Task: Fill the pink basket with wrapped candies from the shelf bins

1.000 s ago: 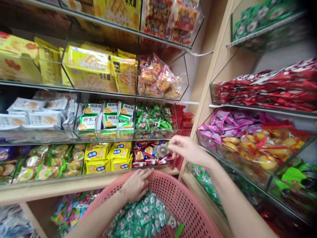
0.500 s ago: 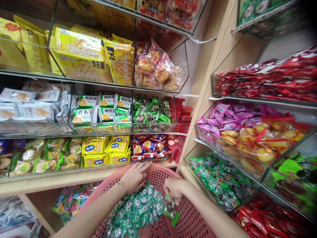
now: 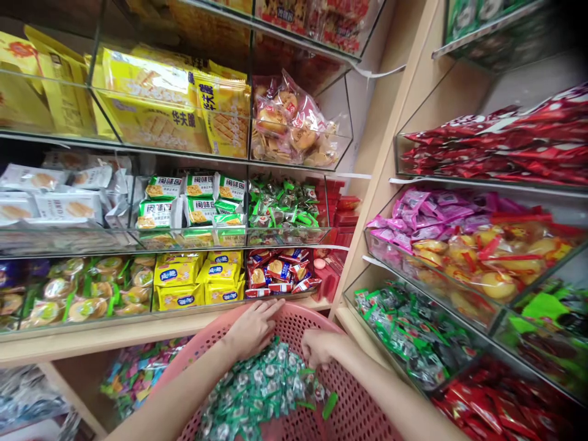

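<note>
A pink perforated plastic basket (image 3: 356, 404) sits low in front of me, holding a heap of small green-wrapped candies (image 3: 261, 392). My left hand (image 3: 252, 327) lies flat on the basket's far rim with fingers stretched out, holding nothing. My right hand (image 3: 316, 348) is curled over the right edge of the candy heap, fingers bent down into the wrappers; what they pinch is hidden. One green wrapper (image 3: 329, 405) lies apart on the basket floor.
Glass-fronted shelf bins surround the basket: green candies (image 3: 282, 208), yellow packs (image 3: 197, 282), red-wrapped snacks (image 3: 280, 272) ahead, green-black sweets (image 3: 408, 334) and pink and yellow sweets (image 3: 459, 239) to the right. A wooden shelf post (image 3: 367, 214) divides them.
My right hand came down from the red-snack bin into the basket and now sits on the candy heap. The left hand stayed on the rim. The view tilted down slightly.
</note>
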### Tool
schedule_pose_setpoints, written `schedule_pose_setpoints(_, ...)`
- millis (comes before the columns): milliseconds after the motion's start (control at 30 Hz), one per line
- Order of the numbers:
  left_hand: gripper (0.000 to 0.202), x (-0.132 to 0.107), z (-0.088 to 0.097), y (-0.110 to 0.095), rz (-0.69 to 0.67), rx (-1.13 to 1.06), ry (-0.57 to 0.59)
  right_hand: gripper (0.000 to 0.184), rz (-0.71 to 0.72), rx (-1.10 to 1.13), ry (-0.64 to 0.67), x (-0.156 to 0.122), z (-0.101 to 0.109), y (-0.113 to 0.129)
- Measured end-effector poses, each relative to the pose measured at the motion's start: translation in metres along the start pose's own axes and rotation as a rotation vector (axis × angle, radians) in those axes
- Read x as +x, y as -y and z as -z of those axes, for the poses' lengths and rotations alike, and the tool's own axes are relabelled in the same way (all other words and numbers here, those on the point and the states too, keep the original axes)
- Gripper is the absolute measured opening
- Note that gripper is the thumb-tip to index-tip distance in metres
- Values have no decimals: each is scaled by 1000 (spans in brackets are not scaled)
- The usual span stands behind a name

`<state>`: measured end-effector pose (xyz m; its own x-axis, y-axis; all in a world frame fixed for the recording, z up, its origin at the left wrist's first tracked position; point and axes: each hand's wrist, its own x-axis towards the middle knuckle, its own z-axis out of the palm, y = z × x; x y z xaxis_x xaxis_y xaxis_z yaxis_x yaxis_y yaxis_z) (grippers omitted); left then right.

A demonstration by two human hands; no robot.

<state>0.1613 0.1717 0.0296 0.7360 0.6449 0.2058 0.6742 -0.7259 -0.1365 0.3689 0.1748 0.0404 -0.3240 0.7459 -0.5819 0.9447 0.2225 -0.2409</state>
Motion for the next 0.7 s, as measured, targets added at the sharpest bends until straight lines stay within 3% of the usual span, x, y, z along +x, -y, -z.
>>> schedule_pose_setpoints(167,17,-3,-7,1,-6,-17,-7,1,133,-89,-277,-36,35,19)
schedule_pose_setpoints(300,14,-2,-20,6,24,-25,-52,18,455,154,-602,-82,91,42)
schedule_pose_setpoints(367,14,-1,-24,7,30,-35,-46,24,531,271,-842,-98,120,50)
schedule_pose_setpoints(433,15,-1,-25,7,39,-46,-32,20,511,287,-1134,-102,144,51)
schedule_pose_setpoints(500,16,-1,-24,6,52,-53,-20,14,429,248,-1343,-95,162,46)
schedule_pose_setpoints(567,16,-1,-22,5,53,-59,-13,13,333,220,-1411,-82,173,38)
schedule_pose_setpoints(700,16,-2,-23,7,49,-59,-23,25,189,230,-1363,-62,184,28)
